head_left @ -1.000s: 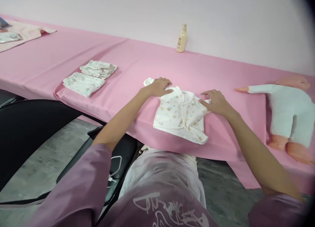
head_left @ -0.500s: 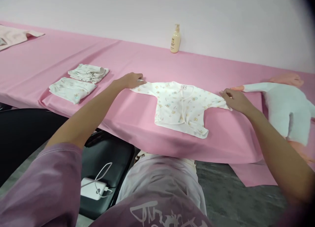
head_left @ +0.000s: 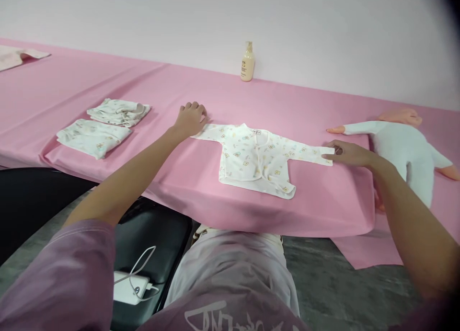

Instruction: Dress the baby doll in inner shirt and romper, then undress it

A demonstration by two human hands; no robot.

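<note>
A small white baby shirt (head_left: pixel 251 154) with a scattered print lies spread on the pink cloth, front up, sleeves stretched out to both sides. At the end of its left-hand sleeve is my left hand (head_left: pixel 191 119), fingers curled and closed on the cuff, which the hand partly hides. My right hand (head_left: pixel 348 154) pinches the cuff of the other sleeve, which now lies straight and flat. The shirt's lower right corner is a little folded and uneven.
Two folded printed garments (head_left: pixel 94 137) lie to the left. A pump bottle (head_left: pixel 247 62) stands at the back by the wall. A doll in white (head_left: pixel 395 139) lies at the right. A black chair (head_left: pixel 151 254) under the table edge carries a white power bank (head_left: pixel 129 288) with a cable.
The right sleeve has been drawn out longer and straighter by my right hand. My left hand has turned over the left cuff. The whole view has shifted slightly.
</note>
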